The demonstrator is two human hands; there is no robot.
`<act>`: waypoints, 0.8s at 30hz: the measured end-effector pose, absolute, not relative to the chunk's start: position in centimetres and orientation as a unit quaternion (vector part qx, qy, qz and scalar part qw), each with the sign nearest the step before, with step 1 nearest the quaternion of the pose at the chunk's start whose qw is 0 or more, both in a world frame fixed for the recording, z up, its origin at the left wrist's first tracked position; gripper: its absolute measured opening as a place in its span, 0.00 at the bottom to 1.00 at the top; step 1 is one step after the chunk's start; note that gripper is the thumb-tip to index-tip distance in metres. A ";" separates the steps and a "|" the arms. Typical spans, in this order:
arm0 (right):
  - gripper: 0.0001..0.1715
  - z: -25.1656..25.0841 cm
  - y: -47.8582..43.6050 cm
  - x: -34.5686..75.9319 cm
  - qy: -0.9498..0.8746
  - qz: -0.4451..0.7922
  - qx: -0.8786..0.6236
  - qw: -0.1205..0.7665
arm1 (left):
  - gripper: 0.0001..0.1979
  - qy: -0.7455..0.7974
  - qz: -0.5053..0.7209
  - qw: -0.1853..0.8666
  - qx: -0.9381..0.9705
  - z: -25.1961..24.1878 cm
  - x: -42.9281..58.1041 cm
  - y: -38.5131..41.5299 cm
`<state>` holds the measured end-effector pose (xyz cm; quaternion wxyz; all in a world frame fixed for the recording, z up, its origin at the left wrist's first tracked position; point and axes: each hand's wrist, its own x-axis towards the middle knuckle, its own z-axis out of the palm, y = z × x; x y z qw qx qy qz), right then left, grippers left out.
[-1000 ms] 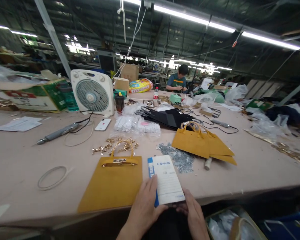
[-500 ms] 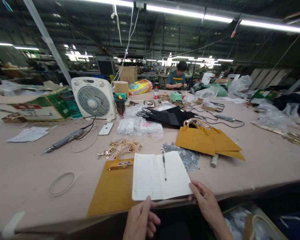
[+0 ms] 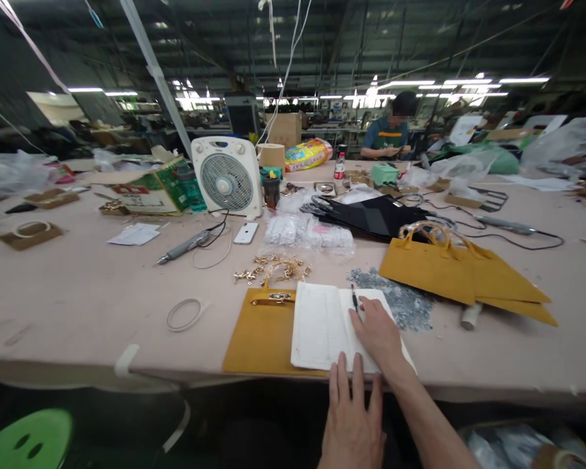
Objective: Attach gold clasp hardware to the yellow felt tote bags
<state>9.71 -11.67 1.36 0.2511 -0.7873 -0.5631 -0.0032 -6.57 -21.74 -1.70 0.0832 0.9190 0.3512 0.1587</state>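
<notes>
An open notebook (image 3: 317, 326) with handwriting on its pages lies at the table's front edge, partly over a mustard-yellow bag panel (image 3: 254, 332) with a handle and a metal clasp. My right hand (image 3: 378, 329) is over the right page, thumb and fingertips closed about a black pen (image 3: 354, 297); its lower part is hidden by the fingers. With fingers spread, my left hand (image 3: 354, 410) rests its fingertips at the notebook's lower edge and holds nothing.
Gold-coloured metal fittings (image 3: 254, 270) and grey small pieces (image 3: 405, 303) lie beyond the notebook. More yellow bags (image 3: 434, 267) stand to the right, near black bags (image 3: 371, 218). A fan (image 3: 227, 179), phone (image 3: 247, 233) and corded tool (image 3: 185, 246) are left. A person (image 3: 388, 133) sits opposite.
My right hand has moved from the notebook's right corner onto the pen. My left hand has shifted right and spread its fingers at the lower edge. The view has turned left and down.
</notes>
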 end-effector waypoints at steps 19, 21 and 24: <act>0.25 5.2 -14.5 7.9 -0.357 0.351 -0.603 0.621 | 0.41 0.341 0.334 0.453 0.753 -1.6 -9.6 -20.6; 0.26 5.2 -18.1 6.1 -0.408 0.434 -0.598 0.536 | 0.36 0.350 0.425 0.577 0.603 0.5 -10.9 -20.7; 0.27 4.3 -21.8 3.0 -0.510 0.482 -0.570 0.428 | 0.33 0.383 0.487 0.664 0.419 2.7 -11.8 -21.1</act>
